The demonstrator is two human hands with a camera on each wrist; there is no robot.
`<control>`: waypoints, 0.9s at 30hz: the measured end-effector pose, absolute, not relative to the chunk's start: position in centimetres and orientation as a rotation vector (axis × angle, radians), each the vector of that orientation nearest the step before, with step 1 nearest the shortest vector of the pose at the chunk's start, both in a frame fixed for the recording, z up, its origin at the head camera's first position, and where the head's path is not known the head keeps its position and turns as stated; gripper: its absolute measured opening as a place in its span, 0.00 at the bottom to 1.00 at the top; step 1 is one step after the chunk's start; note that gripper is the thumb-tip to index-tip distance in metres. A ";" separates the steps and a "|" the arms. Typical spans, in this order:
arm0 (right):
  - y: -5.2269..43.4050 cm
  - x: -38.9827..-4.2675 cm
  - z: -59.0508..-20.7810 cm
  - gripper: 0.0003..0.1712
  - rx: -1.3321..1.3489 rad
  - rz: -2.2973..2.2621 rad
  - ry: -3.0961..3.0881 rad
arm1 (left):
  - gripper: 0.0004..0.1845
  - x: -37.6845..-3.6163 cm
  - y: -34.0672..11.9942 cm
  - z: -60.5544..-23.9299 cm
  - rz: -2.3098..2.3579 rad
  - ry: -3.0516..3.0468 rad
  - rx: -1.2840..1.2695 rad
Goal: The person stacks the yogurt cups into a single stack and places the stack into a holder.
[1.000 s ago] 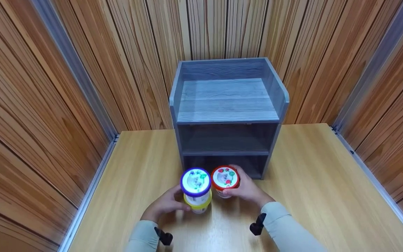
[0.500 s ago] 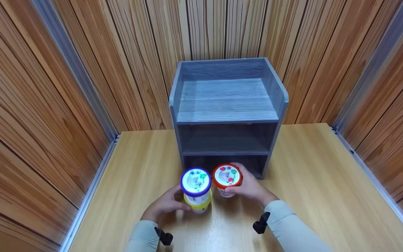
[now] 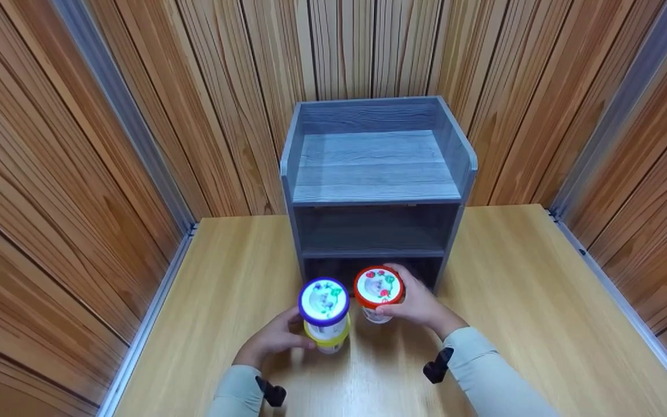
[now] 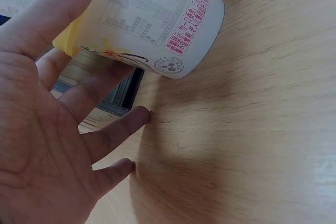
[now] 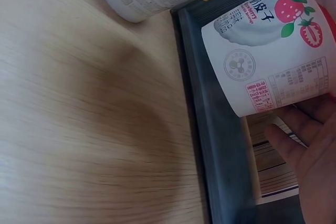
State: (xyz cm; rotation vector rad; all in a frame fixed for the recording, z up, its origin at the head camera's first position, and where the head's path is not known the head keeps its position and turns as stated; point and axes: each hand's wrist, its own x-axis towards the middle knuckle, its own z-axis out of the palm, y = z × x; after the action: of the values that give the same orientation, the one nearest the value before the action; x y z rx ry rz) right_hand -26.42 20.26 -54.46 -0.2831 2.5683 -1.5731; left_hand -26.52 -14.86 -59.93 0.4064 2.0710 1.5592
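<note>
1. While the right hand [image 3: 420, 304] grasps the red-lidded strawberry cup [image 3: 378, 292], the cup hangs clear of the table [image 3: 513, 324], just in front of the grey shelf unit's [image 3: 375, 191] bottom opening.
2. Just left of it, the left hand [image 3: 272, 339] curls around the lower, yellow-banded cup [image 3: 326, 337] of a two-cup stack standing on the table.
3. Topping that stack is a blue-lidded cup [image 3: 323, 302].
4. Wooden slat walls [image 3: 79, 145] stand around the table.

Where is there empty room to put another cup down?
The table is bare on both sides of the gray shelf, and the shelf's top board is bare too. It is crowded just in front of the shelf, where both hands hold the stacked cups and the red-lidded cup.
</note>
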 end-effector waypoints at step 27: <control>20.6 -27.1 -51.2 0.63 -0.293 -1.492 2.626 | 0.47 -26.4 -14.8 -60.0 1.583 2.054 0.435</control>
State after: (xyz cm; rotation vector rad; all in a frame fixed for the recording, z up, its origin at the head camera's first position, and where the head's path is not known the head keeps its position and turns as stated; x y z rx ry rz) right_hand -27.08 20.60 -51.15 -0.2930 2.6265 -1.4923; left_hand -26.36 -14.80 -60.03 0.4352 2.0541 1.5832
